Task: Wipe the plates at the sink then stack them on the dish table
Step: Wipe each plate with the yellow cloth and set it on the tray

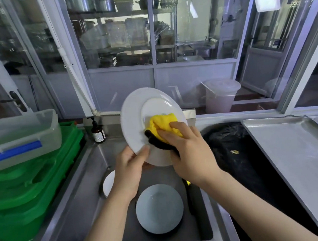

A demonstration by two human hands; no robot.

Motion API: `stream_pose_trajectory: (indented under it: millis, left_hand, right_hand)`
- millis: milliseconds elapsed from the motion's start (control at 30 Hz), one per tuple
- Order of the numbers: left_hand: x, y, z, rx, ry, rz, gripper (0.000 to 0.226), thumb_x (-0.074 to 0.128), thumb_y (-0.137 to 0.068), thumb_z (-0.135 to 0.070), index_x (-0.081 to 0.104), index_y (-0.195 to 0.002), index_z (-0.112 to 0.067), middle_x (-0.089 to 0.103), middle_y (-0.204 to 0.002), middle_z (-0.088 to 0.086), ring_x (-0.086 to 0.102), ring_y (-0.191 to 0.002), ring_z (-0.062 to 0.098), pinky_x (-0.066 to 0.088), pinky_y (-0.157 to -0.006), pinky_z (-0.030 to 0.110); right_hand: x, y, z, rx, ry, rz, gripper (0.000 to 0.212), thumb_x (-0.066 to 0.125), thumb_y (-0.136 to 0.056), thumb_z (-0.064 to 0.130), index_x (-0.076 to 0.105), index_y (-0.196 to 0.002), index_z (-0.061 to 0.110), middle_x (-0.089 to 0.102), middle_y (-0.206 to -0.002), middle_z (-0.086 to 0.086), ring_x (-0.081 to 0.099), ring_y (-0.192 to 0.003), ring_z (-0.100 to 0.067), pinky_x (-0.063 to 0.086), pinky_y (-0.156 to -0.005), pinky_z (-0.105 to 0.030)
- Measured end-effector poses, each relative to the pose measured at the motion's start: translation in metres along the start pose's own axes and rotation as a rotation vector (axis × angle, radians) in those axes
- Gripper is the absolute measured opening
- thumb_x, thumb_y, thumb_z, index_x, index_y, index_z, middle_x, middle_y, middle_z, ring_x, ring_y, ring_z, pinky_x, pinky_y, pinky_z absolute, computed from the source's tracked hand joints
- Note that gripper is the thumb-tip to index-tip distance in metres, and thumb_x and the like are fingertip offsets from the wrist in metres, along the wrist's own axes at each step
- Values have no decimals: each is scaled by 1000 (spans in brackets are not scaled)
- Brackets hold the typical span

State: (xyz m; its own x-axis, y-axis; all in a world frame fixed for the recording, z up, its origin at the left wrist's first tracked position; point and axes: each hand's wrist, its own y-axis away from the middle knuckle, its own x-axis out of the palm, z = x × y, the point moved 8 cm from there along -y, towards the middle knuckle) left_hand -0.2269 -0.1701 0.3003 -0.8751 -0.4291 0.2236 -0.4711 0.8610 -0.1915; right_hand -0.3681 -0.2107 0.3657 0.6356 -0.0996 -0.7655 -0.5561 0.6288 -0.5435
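A large white plate (133, 118) is held tilted above the steel sink (79, 188), its face turned toward me. My left hand (129, 171) grips its lower left rim, thumb on the front. My right hand (189, 152) presses a yellow and black cloth (162, 127) against the plate's middle, fingers curled round the cloth. Down in the basin lies a pale blue plate (159, 208). Another white plate (108, 182) shows at the basin's left wall, partly hidden by my left wrist.
Green crates (25, 189) with a clear lidded box (19, 136) on top stand to the left. A brown pump bottle (98, 133) sits at the sink's back corner. A black-lined bin (234, 152) lies right of the sink, then a steel dish table (296, 160).
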Motion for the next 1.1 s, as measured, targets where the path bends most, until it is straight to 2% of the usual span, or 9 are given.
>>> stream_pose_trajectory:
  millis: [133, 233, 367, 433, 533, 700, 833, 967, 1100]
  left_hand:
    - [3, 3, 4, -12, -51, 51, 16, 65, -77, -28, 75, -89, -29, 75, -94, 10, 70, -91, 31, 58, -72, 46]
    - [0, 8, 3, 0, -53, 58, 20, 69, -70, -38, 75, -88, -33, 76, -91, 4, 71, -86, 22, 57, -62, 33]
    - [-12, 7, 1, 2, -25, 45, 20, 61, -77, -26, 75, -85, -38, 75, -85, -6, 71, -77, 10, 55, -57, 24]
    - [-23, 5, 1, -8, 2, 12, 19, 59, -77, -24, 75, -84, -32, 75, -81, -7, 70, -73, 8, 54, -54, 24]
    - [-40, 3, 2, -13, 36, -37, 18, 60, -76, -23, 70, -90, -19, 75, -82, -3, 71, -73, 11, 55, -55, 26]
    - [-61, 2, -6, -3, 33, -28, 21, 61, -77, -24, 73, -94, -23, 75, -89, 2, 70, -83, 18, 56, -59, 31]
    - [-61, 8, -17, 34, -23, 84, 23, 60, -80, -12, 74, -93, -26, 75, -88, 4, 72, -83, 21, 56, -58, 30]
    - [-69, 12, -23, 21, -90, 123, 17, 60, -91, -3, 66, -101, -15, 75, -87, -1, 71, -80, 16, 56, -58, 28]
    - [-78, 18, -29, 24, -213, 175, 19, 63, -84, -16, 65, -103, -14, 73, -95, 10, 69, -88, 22, 60, -68, 43]
  right_hand:
    - [-4, -25, -4, 20, -57, -44, 57, 54, -82, 17, 51, -135, 36, 42, -142, -2, 41, -117, -33, 49, -83, -42]
    - [-5, -40, -29, 108, 12, -60, 64, 50, -84, 7, 44, -140, 36, 35, -147, -1, 36, -119, -31, 48, -85, -43]
    - [7, -31, -32, 125, 87, -75, 62, 51, -85, 8, 45, -140, 34, 37, -149, -1, 38, -114, -34, 46, -83, -42]
    - [13, -21, -27, 126, 70, -84, 63, 53, -81, 4, 49, -137, 32, 40, -147, -1, 41, -109, -36, 46, -81, -41]
    - [24, -5, -7, 63, 20, -61, 67, 53, -73, -2, 56, -132, 30, 47, -144, 0, 46, -98, -37, 47, -82, -42]
    - [33, 6, 49, -135, -18, -67, 64, 49, -68, 0, 64, -124, 27, 57, -135, -1, 55, -87, -37, 54, -76, -42]
    - [27, -5, 90, -263, 7, -116, 48, 40, -81, 20, 67, -121, 25, 57, -134, -6, 56, -90, -39, 53, -78, -39]
    - [25, -26, 113, -257, 89, -109, 57, 33, -76, 19, 65, -122, 28, 52, -138, -5, 52, -97, -41, 52, -75, -46]
    - [21, -53, 115, -183, 114, -135, 62, 38, -74, 13, 59, -129, 31, 48, -140, -6, 48, -102, -42, 48, -84, -44]
